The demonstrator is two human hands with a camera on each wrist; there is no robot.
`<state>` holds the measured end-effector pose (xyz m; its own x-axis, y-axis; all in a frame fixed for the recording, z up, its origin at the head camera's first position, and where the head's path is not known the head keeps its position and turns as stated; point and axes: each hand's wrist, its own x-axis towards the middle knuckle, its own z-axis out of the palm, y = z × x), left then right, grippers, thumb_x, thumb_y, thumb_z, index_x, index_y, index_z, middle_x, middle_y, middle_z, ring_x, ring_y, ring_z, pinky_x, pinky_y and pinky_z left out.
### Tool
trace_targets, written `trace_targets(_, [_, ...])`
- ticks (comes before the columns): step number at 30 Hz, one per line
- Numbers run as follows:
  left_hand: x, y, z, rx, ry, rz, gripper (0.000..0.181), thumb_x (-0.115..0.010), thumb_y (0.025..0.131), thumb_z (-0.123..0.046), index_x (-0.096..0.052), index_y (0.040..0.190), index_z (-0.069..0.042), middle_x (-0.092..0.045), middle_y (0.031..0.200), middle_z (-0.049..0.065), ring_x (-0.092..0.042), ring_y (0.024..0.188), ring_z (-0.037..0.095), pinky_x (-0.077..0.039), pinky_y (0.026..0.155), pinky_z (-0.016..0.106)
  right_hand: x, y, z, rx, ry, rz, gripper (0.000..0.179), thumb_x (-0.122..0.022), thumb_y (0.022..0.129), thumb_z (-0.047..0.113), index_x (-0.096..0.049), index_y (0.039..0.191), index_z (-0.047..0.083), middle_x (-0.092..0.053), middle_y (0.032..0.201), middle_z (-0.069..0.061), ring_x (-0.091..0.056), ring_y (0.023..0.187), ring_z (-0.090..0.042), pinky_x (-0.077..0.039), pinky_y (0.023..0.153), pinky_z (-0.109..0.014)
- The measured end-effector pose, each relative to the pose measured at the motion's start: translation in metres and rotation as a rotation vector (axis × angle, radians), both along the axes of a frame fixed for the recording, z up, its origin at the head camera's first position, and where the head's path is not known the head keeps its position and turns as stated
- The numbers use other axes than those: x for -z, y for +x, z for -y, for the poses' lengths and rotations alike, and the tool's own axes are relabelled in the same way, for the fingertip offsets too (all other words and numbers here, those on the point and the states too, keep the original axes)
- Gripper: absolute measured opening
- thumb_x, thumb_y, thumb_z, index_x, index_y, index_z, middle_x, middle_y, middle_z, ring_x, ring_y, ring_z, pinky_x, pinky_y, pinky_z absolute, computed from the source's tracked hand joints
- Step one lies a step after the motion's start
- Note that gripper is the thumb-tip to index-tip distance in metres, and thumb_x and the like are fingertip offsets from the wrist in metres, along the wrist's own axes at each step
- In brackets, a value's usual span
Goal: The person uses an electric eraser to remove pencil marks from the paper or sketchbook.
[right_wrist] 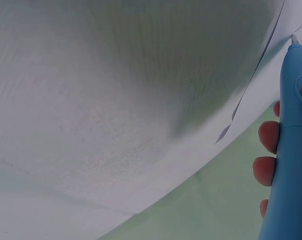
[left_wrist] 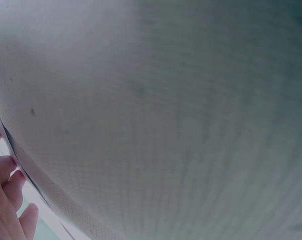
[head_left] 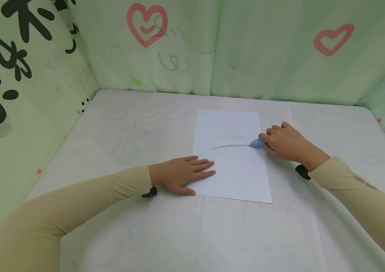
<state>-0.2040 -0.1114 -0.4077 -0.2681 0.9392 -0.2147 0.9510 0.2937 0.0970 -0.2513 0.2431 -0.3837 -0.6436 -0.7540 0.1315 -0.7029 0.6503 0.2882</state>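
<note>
A white sheet of paper [head_left: 229,124] lies on the table, with a thin dark curved line [head_left: 229,146] across its middle. My left hand [head_left: 187,173] rests flat on the sheet's left edge, fingers spread; its fingers [left_wrist: 6,195] show at the lower left of the left wrist view. At the sheet's right edge, my right hand [head_left: 285,141] grips a thick blue pen-shaped tool [right_wrist: 293,145]. This tool has a round button near the front and a narrow grey tip, which meets the right end of the line. In the head view, the fingers hide most of its body.
The table [head_left: 138,230] is covered with a whitish cloth. Green curtains [head_left: 263,56] with red hearts and black characters hang behind and along both sides. A dark wrist strap piece [head_left: 302,172] sits below the right sleeve, and another [head_left: 149,192] below the left.
</note>
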Motion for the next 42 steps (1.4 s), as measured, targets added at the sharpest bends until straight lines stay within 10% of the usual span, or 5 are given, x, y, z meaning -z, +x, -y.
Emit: trace_targets(42, [0.0002,0.0010,-0.0013,-0.003,-0.019,-0.002,0.074,-0.039,0.095,-0.053,-0.015,0.152,-0.012,-0.012,0.159,0.010,-0.013,0.147,0.024,-0.013,0.120,0.042,-0.0011,-0.0009,0.0053,-0.026,-0.004,-0.005,0.014,-0.068,0.077,0.010,-0.061,0.088,0.005,-0.060,0.070,-0.009,-0.056,0.062,-0.025,-0.040,0.055,-0.036])
